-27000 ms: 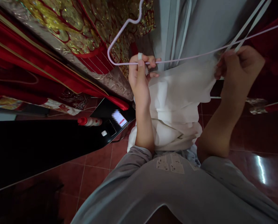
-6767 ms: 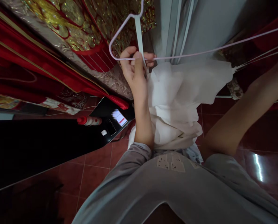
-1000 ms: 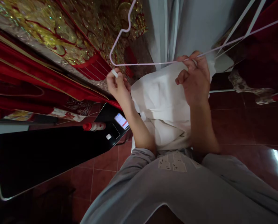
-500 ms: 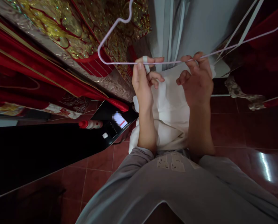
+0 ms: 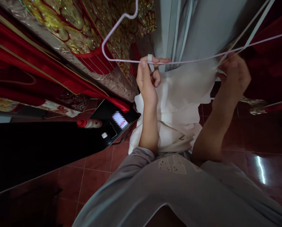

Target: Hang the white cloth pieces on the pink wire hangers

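A thin pale-pink clothes hanger [image 5: 190, 60] stretches across the upper view. My left hand [image 5: 148, 77] pinches its lower bar between thumb and fingers; a white band wraps one finger. Two narrow light straps [image 5: 252, 36] cross the bar on the right and run down to my right hand [image 5: 237, 71]. Its fingers are closed around the straps' lower end, just under the bar, slightly blurred. White fabric [image 5: 178, 91] hangs below and between my forearms. The hanger's hook lies outside the view.
Red and gold sequined garments [image 5: 81, 28] hang at left, dark red clothing [image 5: 268, 69] at right. Pale grey fabric [image 5: 207, 28] hangs ahead. A black table [image 5: 36, 151] at left carries a lit phone [image 5: 120, 119], a red-capped bottle [image 5: 90, 123] and a small white case [image 5: 104, 135].
My right hand has left the middle of the hanger's bar and moved right to the straps. My left hand keeps its pinch, with its lower fingers now curled in.
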Demonstrator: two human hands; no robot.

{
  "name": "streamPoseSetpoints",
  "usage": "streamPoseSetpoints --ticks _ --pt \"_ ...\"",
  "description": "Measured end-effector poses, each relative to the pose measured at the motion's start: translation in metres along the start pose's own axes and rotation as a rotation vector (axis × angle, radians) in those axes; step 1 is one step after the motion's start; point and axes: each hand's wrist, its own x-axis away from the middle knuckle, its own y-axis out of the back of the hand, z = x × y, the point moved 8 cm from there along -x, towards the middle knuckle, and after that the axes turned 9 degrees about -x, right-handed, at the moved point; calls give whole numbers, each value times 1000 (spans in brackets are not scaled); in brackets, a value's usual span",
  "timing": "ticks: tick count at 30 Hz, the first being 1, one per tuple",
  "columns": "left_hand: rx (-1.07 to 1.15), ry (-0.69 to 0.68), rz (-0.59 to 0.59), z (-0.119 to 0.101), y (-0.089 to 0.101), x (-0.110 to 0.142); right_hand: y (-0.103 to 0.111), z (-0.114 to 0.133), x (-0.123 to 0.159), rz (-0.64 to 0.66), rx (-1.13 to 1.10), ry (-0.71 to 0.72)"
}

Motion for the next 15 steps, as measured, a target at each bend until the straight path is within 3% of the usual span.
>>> streamPoseSetpoints --ticks 7,10,13,15 --pt "-49 -17 131 -5 -8 2 -2 15 0 73 93 234" --pt "-73 -26 82 -4 -7 1 -9 39 2 117 112 309" --pt "-130 -1 15 4 -5 0 -31 68 -1 268 50 406" --pt "-153 10 13 8 -5 -1 -38 74 -15 236 27 341"
